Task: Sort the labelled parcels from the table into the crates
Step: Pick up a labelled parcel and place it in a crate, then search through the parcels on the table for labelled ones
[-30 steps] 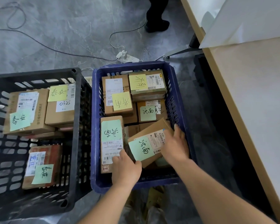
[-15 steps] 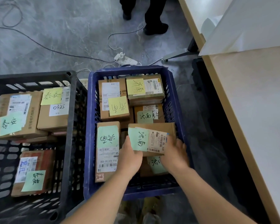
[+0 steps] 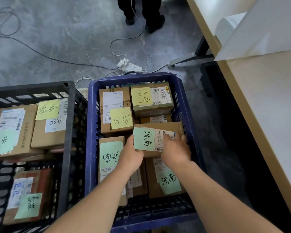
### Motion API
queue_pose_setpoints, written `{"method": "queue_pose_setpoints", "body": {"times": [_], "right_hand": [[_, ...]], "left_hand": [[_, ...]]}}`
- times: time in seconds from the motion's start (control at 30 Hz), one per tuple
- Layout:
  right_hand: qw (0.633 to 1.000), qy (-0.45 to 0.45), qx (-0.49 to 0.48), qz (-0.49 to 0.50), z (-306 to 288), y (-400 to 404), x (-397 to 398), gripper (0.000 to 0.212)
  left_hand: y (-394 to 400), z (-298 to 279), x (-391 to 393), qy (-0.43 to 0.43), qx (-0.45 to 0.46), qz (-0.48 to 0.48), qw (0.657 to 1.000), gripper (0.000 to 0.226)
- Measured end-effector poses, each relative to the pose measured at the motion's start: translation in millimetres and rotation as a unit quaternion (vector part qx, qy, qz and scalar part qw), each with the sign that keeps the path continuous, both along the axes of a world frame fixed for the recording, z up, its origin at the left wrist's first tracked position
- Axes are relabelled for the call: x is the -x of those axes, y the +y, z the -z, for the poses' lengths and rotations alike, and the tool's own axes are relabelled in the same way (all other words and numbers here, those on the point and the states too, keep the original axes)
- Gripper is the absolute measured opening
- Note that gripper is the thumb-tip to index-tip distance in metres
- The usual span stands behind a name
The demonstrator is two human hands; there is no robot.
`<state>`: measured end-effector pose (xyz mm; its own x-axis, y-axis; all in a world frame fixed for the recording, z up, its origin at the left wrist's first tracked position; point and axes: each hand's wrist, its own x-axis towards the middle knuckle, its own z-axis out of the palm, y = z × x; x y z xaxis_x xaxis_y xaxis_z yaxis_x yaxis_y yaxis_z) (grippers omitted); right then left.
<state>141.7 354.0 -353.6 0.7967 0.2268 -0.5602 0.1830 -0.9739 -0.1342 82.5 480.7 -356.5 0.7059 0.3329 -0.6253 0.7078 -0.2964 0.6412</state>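
Hands, left hand and right hand, grasp the green-noted parcel with curled fingers; lower it flat inside the blue crate.

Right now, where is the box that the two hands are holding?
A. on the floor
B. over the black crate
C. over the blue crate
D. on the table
C: the left hand and right hand hold the parcel with the green note inside the walls of the blue crate, above other parcels.
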Motion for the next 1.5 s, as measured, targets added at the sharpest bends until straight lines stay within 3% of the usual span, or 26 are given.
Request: {"method": "queue_pose_setpoints", "body": {"times": [0.13, 0.3, 0.4, 0.5, 0.63, 0.8, 1.03, 1.2, 1.5], "right_hand": [[1.0, -0.006, -0.006, -0.027, 3.2, -9.5, 2.5, 0.058], [0.996, -0.038, 0.0, -0.079, 7.5, -19.1, -0.1, 0.068], [0.991, -0.08, -0.002, -0.106, 11.0, -14.6, -21.7, 0.059], [0.986, -0.11, -0.005, -0.128, 15.1, -6.5, -41.8, 0.045], [0.983, -0.117, 0.01, -0.143, 18.7, -5.0, -48.4, 0.048], [0.988, -0.096, 0.025, -0.121, -5.7, -2.3, -29.0, 0.052], [0.99, -0.125, 0.019, -0.059, -89.4, -19.1, 33.4, 0.041], [0.987, -0.158, 0.035, 0.021, -153.9, -55.1, 78.0, 0.046], [0.962, -0.22, 0.075, 0.145, -242.4, -145.1, 148.7, 0.055]], "left_hand": [[1.1, 12.6, -4.0, 0.009, -0.064, 0.027, 0.998, 0.062], [-2.4, 14.4, 5.4, 0.02, -0.226, 0.18, 0.957, 0.092], [4.2, 16.6, -3.2, -0.017, -0.33, 0.216, 0.919, 0.08], [14.5, 20.6, -24.3, -0.045, -0.368, 0.247, 0.895, 0.06], [22.6, 22.1, -35.3, -0.038, -0.379, 0.298, 0.875, 0.053], [20.8, -4.8, -30.6, 0.008, -0.346, 0.299, 0.889, 0.062], [-12.7, -87.2, 2.2, -0.056, -0.312, 0.349, 0.882, 0.058], [-45.8, -137.8, 31.1, -0.116, -0.312, 0.399, 0.854, 0.063], [-133.4, -214.3, 60.6, -0.228, -0.318, 0.495, 0.776, 0.064]]}}
